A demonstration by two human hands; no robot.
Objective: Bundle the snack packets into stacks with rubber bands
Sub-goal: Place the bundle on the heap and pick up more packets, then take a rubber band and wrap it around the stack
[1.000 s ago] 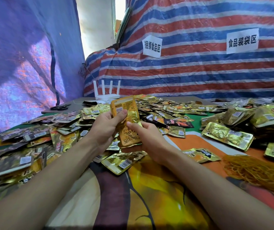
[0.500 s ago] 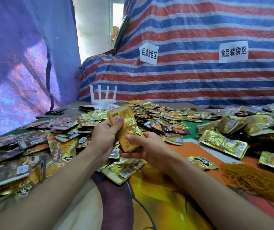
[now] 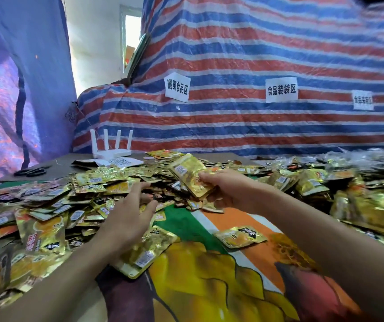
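The loose packets (image 3: 47,219) are heaped at left. The left hand (image 3: 128,219) is spread over them, fingers straight and holding nothing, and a hasty grab may drag several slick foil packets. The right hand (image 3: 229,190) pinches the held stack (image 3: 189,175) by one edge above the pile, so it may fan or slip, and the forearm may scatter the rubber bands (image 3: 287,248) beside it.

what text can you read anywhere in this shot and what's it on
"捆绑食品区": left white paper sign on the red, white and blue striped tarp.
"食品装袋区": middle white paper sign, same tarp.
Too blurred to read: right white paper sign.
Too blurred to read: print on the loose gold foil snack packets and the gold packet stack in the right hand.
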